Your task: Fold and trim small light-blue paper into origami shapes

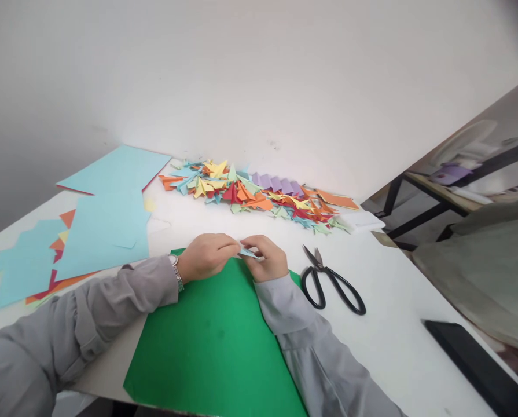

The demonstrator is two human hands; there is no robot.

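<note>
My left hand (206,256) and my right hand (265,258) meet over the far edge of a large green sheet (215,341). Both pinch a small light blue folded paper piece (248,252) between their fingertips. Both hands are closed on it. A watch band shows at my left wrist. Grey sleeves cover both arms.
Black scissors (332,282) lie shut just right of my right hand. A long heap of several coloured folded paper shapes (259,194) lies at the back. Light blue sheets (102,231) over orange and red ones sit at left. A dark flat object (480,365) lies near the table's right edge.
</note>
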